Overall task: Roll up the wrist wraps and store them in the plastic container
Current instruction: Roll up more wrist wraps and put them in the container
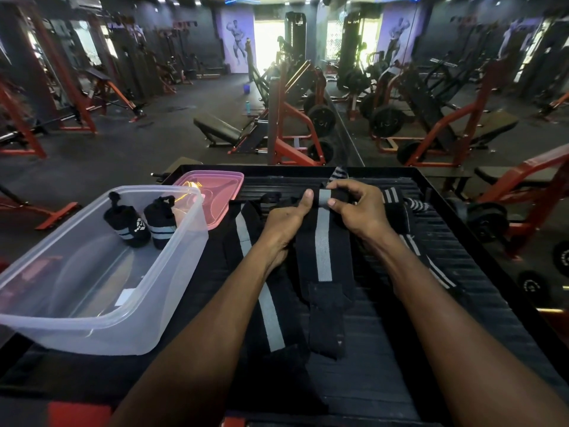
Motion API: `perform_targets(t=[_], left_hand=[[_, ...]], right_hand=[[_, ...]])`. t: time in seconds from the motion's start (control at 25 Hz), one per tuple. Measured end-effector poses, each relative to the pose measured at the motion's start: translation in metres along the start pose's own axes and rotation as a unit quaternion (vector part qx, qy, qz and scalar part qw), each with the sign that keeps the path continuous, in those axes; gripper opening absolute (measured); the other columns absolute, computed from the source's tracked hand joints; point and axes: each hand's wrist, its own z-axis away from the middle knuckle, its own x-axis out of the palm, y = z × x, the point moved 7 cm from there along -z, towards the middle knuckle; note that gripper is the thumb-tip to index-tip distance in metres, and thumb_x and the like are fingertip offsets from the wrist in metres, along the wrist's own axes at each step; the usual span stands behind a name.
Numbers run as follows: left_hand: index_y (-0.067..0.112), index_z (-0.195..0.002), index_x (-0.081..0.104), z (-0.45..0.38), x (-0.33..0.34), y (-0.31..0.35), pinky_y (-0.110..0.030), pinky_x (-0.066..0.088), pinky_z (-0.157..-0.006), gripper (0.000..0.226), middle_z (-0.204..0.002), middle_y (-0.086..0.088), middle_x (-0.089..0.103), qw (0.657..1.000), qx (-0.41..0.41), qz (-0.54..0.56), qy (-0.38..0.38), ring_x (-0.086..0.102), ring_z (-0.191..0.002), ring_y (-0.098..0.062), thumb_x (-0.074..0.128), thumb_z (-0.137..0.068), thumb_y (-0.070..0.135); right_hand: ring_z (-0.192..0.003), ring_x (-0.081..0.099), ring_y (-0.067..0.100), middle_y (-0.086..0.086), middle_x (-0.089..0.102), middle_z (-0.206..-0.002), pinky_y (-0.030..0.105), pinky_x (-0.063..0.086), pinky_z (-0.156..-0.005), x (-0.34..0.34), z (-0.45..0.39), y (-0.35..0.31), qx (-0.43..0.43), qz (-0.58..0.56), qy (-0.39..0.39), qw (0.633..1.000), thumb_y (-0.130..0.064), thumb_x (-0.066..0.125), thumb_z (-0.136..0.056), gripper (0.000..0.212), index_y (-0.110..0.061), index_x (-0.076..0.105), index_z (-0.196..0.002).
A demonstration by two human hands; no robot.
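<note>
Gym floor, black ribbed platform serving as a worktop. A black wrist wrap with one grey centre stripe lies lengthwise on it, its far end turned into a small roll. Left hand grips the left side of that roll, thumb laid along the top; the fingers go under the fabric and are hidden. Right hand pinches the right side, fingertips curled over the top of the roll.

A second striped wrap lies flat beside it, partly under the left forearm. More striped wraps sit bunched behind the right hand; how many cannot be counted, as they overlap and the wrist covers them.

Clear plastic container at left, partly overhanging the platform edge, its left side cut off by the frame. Two rolled wraps stand at its far end. Pink lid lies just behind it.
</note>
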Motion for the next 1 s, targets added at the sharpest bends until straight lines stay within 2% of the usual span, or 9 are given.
perform_targets(t=[0.16, 0.28, 0.4, 0.48, 0.64, 0.72, 0.8, 0.88, 1.0], left_hand=[[0.002, -0.093, 0.077, -0.001, -0.001, 0.003, -0.049, 0.057, -0.094, 0.055, -0.098, -0.016, 0.077, 0.999, 0.001, 0.044, 0.009, 0.073, -0.099, -0.033, 0.078, -0.076, 0.055], [0.005, -0.078, 0.075, -0.003, -0.007, 0.003, -0.051, 0.057, -0.093, 0.037, -0.094, -0.019, 0.076, 0.999, 0.017, 0.033, 0.034, 0.073, -0.096, -0.034, 0.079, -0.081, 0.042], [0.008, -0.08, 0.076, -0.003, -0.008, 0.005, -0.047, 0.058, -0.092, 0.022, -0.089, -0.014, 0.077, 0.998, 0.033, 0.038, 0.031, 0.074, -0.09, -0.028, 0.077, -0.086, 0.029], [0.014, -0.081, 0.076, 0.0, -0.006, 0.008, -0.044, 0.058, -0.093, 0.009, -0.087, -0.008, 0.077, 0.998, 0.053, 0.036, 0.026, 0.073, -0.088, -0.023, 0.075, -0.088, 0.02], [0.012, -0.099, 0.073, 0.002, 0.003, 0.009, -0.039, 0.057, -0.093, 0.012, -0.092, -0.006, 0.077, 0.995, 0.047, 0.089, -0.027, 0.072, -0.092, -0.022, 0.069, -0.09, 0.005], [0.006, -0.104, 0.073, 0.002, 0.009, 0.007, -0.041, 0.057, -0.093, 0.016, -0.101, -0.015, 0.076, 0.988, 0.013, 0.139, -0.062, 0.072, -0.099, -0.029, 0.072, -0.089, 0.012], [0.003, -0.108, 0.073, 0.001, 0.01, 0.004, -0.044, 0.057, -0.094, 0.028, -0.106, -0.018, 0.075, 0.988, -0.006, 0.143, -0.064, 0.072, -0.102, -0.032, 0.076, -0.087, 0.02], [0.004, -0.106, 0.073, 0.0, 0.004, 0.005, -0.044, 0.058, -0.092, 0.023, -0.104, -0.015, 0.076, 0.991, 0.009, 0.129, -0.036, 0.073, -0.1, -0.03, 0.076, -0.087, 0.016], [0.01, -0.098, 0.074, -0.003, -0.003, 0.008, -0.042, 0.058, -0.09, 0.011, -0.101, -0.013, 0.077, 0.992, 0.042, 0.116, -0.016, 0.073, -0.099, -0.028, 0.073, -0.088, 0.007]], right_hand=[[-0.086, 0.066, 0.0, -0.006, 0.071, -0.096, 0.009, 0.049, -0.076, 0.006, 0.003, 0.0, 0.017, -0.036, -0.038, 0.998, 0.016, 0.071, -0.075, 0.039, -0.022, 0.073, -0.086], [-0.083, 0.067, 0.002, -0.008, 0.072, -0.091, 0.015, 0.052, -0.074, 0.009, 0.003, 0.0, 0.033, -0.046, -0.056, 0.997, 0.014, 0.073, -0.075, 0.037, -0.022, 0.074, -0.085], [-0.092, 0.07, 0.017, -0.001, 0.076, -0.095, 0.031, 0.056, -0.085, 0.012, 0.001, 0.018, 0.119, -0.08, -0.056, 0.988, -0.019, 0.079, -0.082, 0.01, -0.02, 0.077, -0.091], [-0.09, 0.067, 0.021, 0.003, 0.075, -0.092, 0.041, 0.055, -0.085, 0.018, 0.004, 0.029, 0.176, -0.079, -0.081, 0.978, -0.035, 0.074, -0.088, 0.018, -0.017, 0.075, -0.092], [-0.087, 0.063, 0.018, 0.005, 0.07, -0.09, 0.038, 0.054, -0.085, 0.015, 0.004, 0.027, 0.15, -0.066, -0.061, 0.985, -0.01, 0.067, -0.094, 0.008, -0.016, 0.072, -0.089], [-0.089, 0.065, 0.018, 0.007, 0.071, -0.096, 0.036, 0.054, -0.087, 0.012, 0.004, 0.022, 0.114, -0.05, -0.06, 0.99, -0.001, 0.068, -0.09, 0.014, -0.014, 0.073, -0.092], [-0.091, 0.066, 0.012, 0.007, 0.072, -0.101, 0.028, 0.054, -0.087, 0.012, 0.005, 0.015, 0.072, -0.022, -0.065, 0.995, 0.004, 0.069, -0.087, 0.018, -0.007, 0.074, -0.1], [-0.087, 0.065, 0.001, 0.001, 0.071, -0.101, 0.017, 0.054, -0.082, 0.014, 0.008, 0.006, 0.053, -0.022, -0.062, 0.996, 0.006, 0.072, -0.084, 0.023, -0.003, 0.073, -0.105], [-0.093, 0.071, 0.014, 0.004, 0.073, -0.101, 0.035, 0.059, -0.085, 0.016, 0.007, 0.015, 0.128, -0.075, -0.056, 0.987, -0.009, 0.078, -0.084, 0.02, -0.011, 0.074, -0.103]])
